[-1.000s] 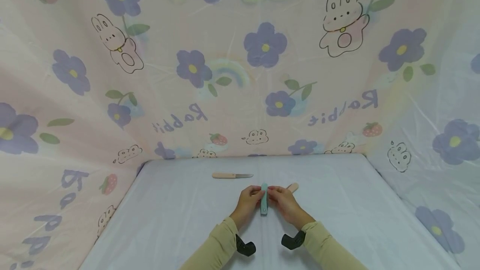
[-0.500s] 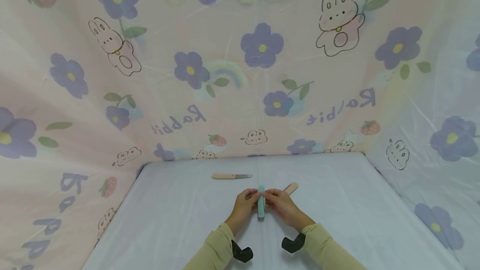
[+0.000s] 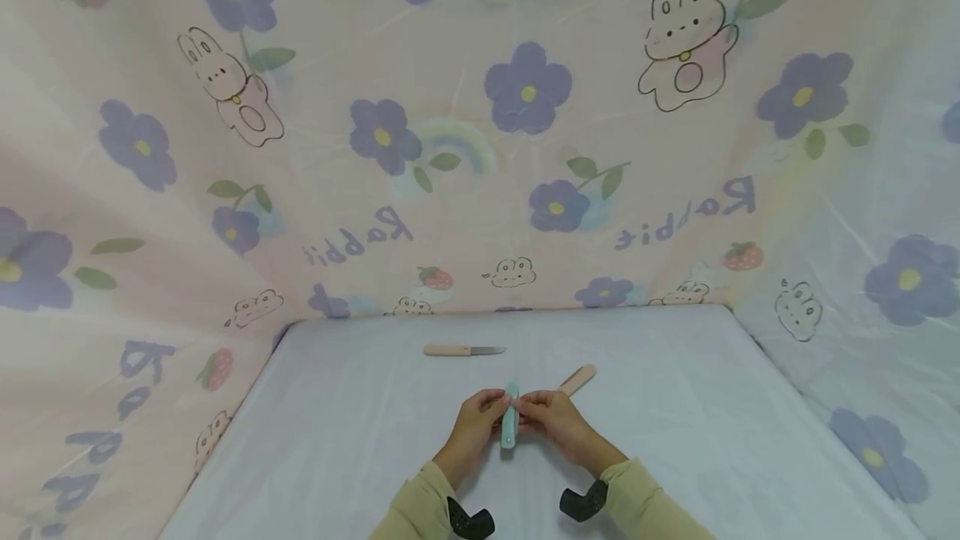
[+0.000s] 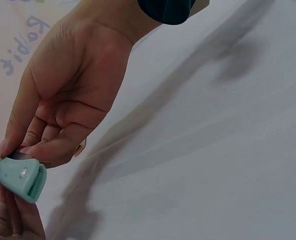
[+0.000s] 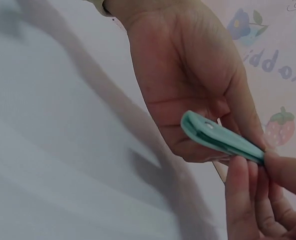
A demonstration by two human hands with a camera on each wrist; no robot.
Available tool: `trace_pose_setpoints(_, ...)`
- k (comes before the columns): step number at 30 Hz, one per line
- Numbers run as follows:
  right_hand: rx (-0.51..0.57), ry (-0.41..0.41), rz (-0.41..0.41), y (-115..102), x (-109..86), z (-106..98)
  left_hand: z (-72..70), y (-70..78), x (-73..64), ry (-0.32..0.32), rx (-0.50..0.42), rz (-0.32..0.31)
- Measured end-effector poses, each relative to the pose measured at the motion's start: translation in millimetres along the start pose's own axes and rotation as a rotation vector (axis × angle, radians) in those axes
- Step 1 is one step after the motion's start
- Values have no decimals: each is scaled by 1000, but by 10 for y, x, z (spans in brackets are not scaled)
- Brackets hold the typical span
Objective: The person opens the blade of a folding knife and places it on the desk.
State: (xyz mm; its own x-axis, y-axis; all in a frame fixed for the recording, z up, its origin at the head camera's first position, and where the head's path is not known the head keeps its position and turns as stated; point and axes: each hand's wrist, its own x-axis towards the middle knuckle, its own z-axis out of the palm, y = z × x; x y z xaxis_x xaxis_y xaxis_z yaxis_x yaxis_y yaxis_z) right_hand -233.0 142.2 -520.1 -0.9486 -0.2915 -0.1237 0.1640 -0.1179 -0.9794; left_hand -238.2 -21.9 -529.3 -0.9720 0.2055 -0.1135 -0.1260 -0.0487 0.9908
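Observation:
A mint-green folding knife (image 3: pixel 509 427) is held between both hands over the white table, its length pointing away from me. My left hand (image 3: pixel 472 427) pinches it from the left with thumb and fingers. From the right, my right hand (image 3: pixel 558 423) pinches it too, thumb close to the other thumb. In the left wrist view the knife's handle (image 4: pixel 25 175) shows a rivet and an open slot at its end, with a dark strip of metal between the fingers. The right wrist view shows the slotted handle (image 5: pixel 218 135) tilted, its far end covered by fingertips.
A knife (image 3: pixel 465 350) with a peach handle and its blade out lies beyond the hands, blade to the right. A peach-coloured handle (image 3: pixel 579 378) lies slantwise behind my right hand. Printed cloth (image 3: pixel 450 215) walls the table's back and sides.
Both hands have moved left and nearer to me with the green folding knife. More of the peach handle behind the right hand now shows. The things on the table stay put.

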Motion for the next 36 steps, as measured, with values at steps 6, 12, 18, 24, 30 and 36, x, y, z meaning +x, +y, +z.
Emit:
trace_pose_setpoints(6, -15, 0, 22, 13, -16, 29, -30, -39, -48, -2, -26, -15)
trace_pose_setpoints(12, -17, -19, 6, 67, -19, 22, -46, -43, -91, -25, -31, -34)
trace_pose_setpoints(18, -12, -29, 10, 87, -34, 9, -65, -8, -140, -69, -44, -48)
trace_pose_setpoints(24, -1, -21, 8, 96, -56, 23, -84, -20, -144, -97, -52, -64)
trace_pose_setpoints(30, 12, -6, -1, 110, -74, 65, -65, 11, -179, -131, -47, -37)
trace_pose_setpoints(36, 32, -19, -19, 37, -148, 114, -34, 51, -209, -132, -28, -4)
